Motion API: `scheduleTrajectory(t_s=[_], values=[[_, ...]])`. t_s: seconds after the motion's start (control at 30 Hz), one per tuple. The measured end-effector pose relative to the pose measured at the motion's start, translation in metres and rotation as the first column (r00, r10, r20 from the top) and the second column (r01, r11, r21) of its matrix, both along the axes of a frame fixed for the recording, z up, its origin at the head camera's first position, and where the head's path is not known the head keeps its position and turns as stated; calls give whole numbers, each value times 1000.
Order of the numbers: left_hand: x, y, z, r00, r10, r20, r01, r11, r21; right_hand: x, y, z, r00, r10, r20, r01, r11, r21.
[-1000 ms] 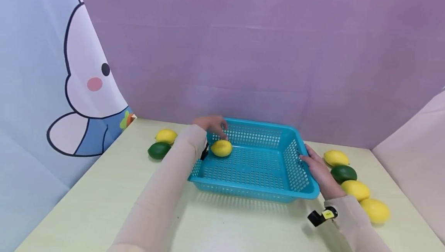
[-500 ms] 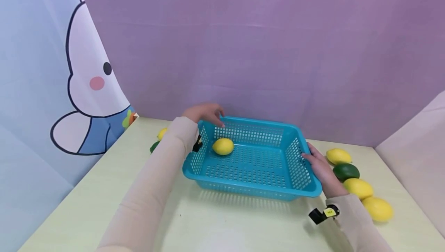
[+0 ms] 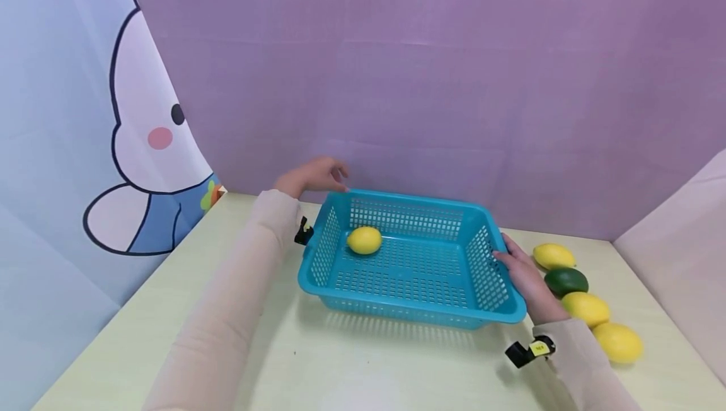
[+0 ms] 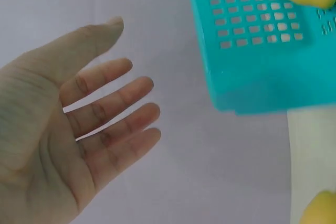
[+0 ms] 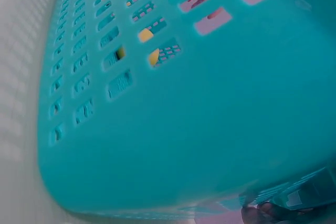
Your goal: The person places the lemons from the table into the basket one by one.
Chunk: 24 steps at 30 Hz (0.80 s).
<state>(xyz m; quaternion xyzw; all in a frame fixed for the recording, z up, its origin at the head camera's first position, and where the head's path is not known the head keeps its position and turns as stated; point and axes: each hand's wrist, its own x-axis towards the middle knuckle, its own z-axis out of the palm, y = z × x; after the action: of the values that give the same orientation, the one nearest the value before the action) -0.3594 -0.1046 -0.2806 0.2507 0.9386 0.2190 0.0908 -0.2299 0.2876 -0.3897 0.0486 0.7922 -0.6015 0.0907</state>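
Observation:
In the head view a turquoise plastic basket point(image 3: 397, 311) with perforated walls is tipped slightly toward me. One lemon point(image 3: 364, 241) lies inside it, near the left wall. My right hand point(image 3: 527, 282) grips the basket's right side, thumb over the rim. My left hand point(image 3: 313, 176) is raised behind the basket's far left corner, holding nothing. In the left wrist view its fingers point(image 4: 113, 103) are spread loosely, apart from the basket's corner point(image 4: 252, 77). The right wrist view is mostly filled by the basket's wall point(image 5: 199, 119).
Along the right side of the table, lemons point(image 3: 617, 343) and a dark green fruit point(image 3: 566, 280) lie in a row by my right forearm. Another lemon point(image 4: 321, 211) shows at the left wrist view's lower corner. A purple cloth point(image 3: 420, 96) hangs close behind the table.
My left hand has let go of the lemon in the basket and moved up and left, out over the far corner. My left forearm now covers the fruits on the left. The right hand keeps its grip.

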Motion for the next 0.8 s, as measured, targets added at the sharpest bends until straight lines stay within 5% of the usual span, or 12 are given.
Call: scheduleTrajectory(t_s=[0.37, 0.8], values=[[1, -36, 8, 996, 33, -79, -33, 999, 3, 0, -2, 1, 1000, -4, 8, 4, 1000, -17], [0, -78, -14, 994, 39, -101, -42, 999, -25, 3, -8, 2, 1000, -10, 8, 10, 1000, 16]])
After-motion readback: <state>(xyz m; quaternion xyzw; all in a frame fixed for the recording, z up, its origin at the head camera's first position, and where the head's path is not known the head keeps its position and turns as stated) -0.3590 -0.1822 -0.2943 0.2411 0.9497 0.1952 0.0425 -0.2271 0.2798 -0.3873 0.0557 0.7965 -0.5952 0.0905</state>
